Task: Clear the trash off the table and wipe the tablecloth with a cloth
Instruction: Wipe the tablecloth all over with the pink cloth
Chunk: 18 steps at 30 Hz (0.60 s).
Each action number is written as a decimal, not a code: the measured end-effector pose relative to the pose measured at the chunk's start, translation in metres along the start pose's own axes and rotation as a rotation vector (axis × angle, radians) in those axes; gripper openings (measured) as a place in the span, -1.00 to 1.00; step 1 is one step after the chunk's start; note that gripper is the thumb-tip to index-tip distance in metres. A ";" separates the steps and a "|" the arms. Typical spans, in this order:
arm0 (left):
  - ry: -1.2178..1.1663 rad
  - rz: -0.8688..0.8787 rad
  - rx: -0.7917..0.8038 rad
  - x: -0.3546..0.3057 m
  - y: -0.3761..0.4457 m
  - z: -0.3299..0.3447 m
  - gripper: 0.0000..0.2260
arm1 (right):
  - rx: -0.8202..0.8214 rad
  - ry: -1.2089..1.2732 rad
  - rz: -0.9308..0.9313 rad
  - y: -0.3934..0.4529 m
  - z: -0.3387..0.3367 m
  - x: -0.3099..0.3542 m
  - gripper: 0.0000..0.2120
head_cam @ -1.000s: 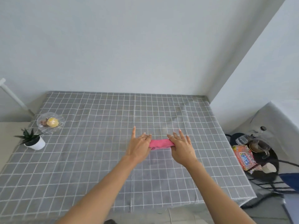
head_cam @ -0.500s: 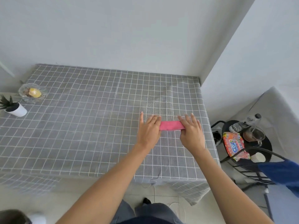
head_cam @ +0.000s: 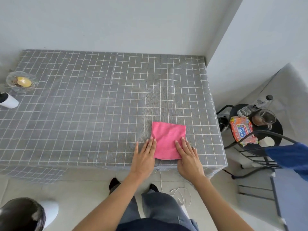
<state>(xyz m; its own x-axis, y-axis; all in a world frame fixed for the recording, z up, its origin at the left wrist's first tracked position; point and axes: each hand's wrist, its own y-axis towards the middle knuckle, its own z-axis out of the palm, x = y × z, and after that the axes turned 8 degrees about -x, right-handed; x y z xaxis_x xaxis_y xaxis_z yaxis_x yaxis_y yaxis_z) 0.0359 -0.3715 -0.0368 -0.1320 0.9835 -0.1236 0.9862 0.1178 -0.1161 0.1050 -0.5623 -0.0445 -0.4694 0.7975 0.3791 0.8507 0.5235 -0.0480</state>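
A pink cloth (head_cam: pixel 168 139) lies spread flat as a rough square on the grey checked tablecloth (head_cam: pixel 93 104), near the table's front right corner. My left hand (head_cam: pixel 144 155) rests flat with its fingertips on the cloth's left edge. My right hand (head_cam: pixel 188 155) lies flat over the cloth's lower right part, fingers together and pointing away from me. Neither hand grips the cloth; both press on it with open palms.
A glass dish (head_cam: pixel 20 81) with a yellow item and a white pot (head_cam: pixel 9 101) stand at the table's far left. A black side table (head_cam: pixel 255 129) to the right holds a colourful packet (head_cam: pixel 241 129), a glass mug (head_cam: pixel 263 118) and a bottle. Another person's head (head_cam: pixel 21 214) shows at bottom left.
The cloth was a narrow folded strip between my hands; now it lies unfolded into a square. My hands have drawn back toward the front edge, and the view has tilted downward.
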 end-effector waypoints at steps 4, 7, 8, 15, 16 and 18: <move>-0.089 -0.004 -0.141 0.009 -0.004 -0.003 -0.47 | -0.137 0.183 0.096 0.000 -0.016 0.002 -0.38; -0.204 -0.064 -0.267 0.019 0.003 -0.006 -0.51 | -0.250 0.199 0.204 0.010 -0.021 0.002 -0.46; -0.237 -0.079 -0.277 0.021 0.009 -0.008 -0.55 | -0.265 0.185 0.230 0.016 -0.021 0.004 -0.50; -0.156 0.079 -0.023 0.001 0.056 -0.006 -0.53 | -0.058 0.032 0.203 0.057 0.006 0.029 -0.49; -0.135 0.070 0.010 -0.001 0.060 -0.002 -0.52 | -0.034 0.019 0.213 0.058 0.012 0.029 -0.49; -0.135 0.025 0.048 0.000 0.063 0.005 -0.50 | -0.013 0.003 0.226 0.060 0.019 0.025 -0.48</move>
<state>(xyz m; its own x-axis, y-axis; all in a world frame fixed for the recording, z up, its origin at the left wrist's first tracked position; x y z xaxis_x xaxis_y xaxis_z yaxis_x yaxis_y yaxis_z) 0.0975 -0.3647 -0.0487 -0.1233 0.9582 -0.2581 0.9839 0.0840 -0.1580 0.1396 -0.5058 -0.0552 -0.2660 0.8933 0.3624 0.9370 0.3278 -0.1203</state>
